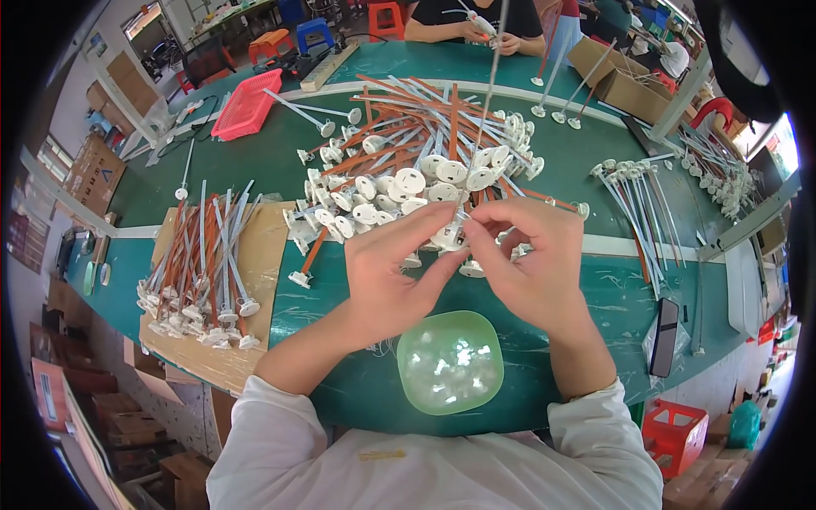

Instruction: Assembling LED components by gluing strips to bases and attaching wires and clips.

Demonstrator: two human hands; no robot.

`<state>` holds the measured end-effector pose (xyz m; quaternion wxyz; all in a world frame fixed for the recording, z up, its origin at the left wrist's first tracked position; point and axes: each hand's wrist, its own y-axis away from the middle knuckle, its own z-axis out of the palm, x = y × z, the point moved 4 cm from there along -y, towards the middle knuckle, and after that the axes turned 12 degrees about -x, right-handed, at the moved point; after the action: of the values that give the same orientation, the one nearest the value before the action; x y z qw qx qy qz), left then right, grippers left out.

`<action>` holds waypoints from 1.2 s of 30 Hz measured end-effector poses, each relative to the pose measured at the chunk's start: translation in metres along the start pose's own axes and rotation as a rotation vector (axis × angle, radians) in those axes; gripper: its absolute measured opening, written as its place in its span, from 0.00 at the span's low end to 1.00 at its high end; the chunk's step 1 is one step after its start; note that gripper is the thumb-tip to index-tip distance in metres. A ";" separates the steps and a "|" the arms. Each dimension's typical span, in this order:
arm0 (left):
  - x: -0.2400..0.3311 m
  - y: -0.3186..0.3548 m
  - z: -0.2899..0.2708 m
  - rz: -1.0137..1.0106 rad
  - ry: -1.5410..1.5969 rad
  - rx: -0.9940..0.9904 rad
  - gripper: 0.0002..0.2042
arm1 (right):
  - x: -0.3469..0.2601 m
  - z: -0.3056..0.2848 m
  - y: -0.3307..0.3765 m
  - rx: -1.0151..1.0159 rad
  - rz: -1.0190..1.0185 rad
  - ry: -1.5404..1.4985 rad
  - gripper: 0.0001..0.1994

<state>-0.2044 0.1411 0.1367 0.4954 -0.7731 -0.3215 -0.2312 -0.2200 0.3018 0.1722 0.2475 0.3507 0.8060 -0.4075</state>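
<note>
Here, left hand (393, 265), right hand (535, 255) curl inward at white disc (447, 238).

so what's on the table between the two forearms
The green bowl, with shiny bits inside, sits between the left forearm and right forearm in the head view.

1. Between my hands (387, 263): a white disc-headed metal rod (448, 239).
2. Nearer me, on the green surface (365, 399): a translucent pale-green rounded-square bowl (425, 399).
3. Behind my hands: a large heap of white-headed orange and grey rods (365, 189).
4. Left: a flat brown cardboard sheet (262, 289) under a similar smaller bundle (194, 302).
5. Far left, behind: a red mesh plastic basket (242, 109).
6. Right: a black rectangular slab (665, 337).
</note>
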 end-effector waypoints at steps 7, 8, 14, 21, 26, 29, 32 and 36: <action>-0.007 0.000 0.005 -0.050 0.681 -0.108 0.21 | 0.004 -0.009 0.000 -0.088 0.109 -0.392 0.04; -0.007 0.000 0.005 -0.043 0.743 -0.178 0.22 | 0.002 -0.012 0.001 -0.121 0.156 -0.442 0.05; -0.004 -0.002 0.007 -0.026 0.814 -0.201 0.22 | -0.006 -0.013 0.002 0.009 -0.024 -0.067 0.05; -0.007 -0.001 -0.004 -0.115 0.990 -0.192 0.18 | -0.021 -0.018 0.004 0.036 -0.198 0.049 0.08; 0.004 -0.002 -0.007 -0.052 1.066 -0.189 0.18 | -0.037 -0.019 0.009 0.014 -0.401 0.152 0.12; 0.009 0.000 -0.010 -0.035 1.006 -0.189 0.19 | -0.041 -0.014 0.012 0.057 -0.537 0.236 0.14; 0.015 0.004 -0.013 -0.060 0.935 -0.181 0.20 | -0.043 -0.009 0.013 0.115 -0.603 0.275 0.15; 0.017 0.006 -0.007 -0.039 0.968 -0.191 0.21 | -0.042 -0.006 0.020 0.208 -0.661 0.325 0.14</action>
<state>-0.1890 0.1374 0.1471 0.5106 -0.6127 -0.0463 -0.6015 -0.1787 0.3001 0.1947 -0.0651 0.1550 0.8587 -0.4841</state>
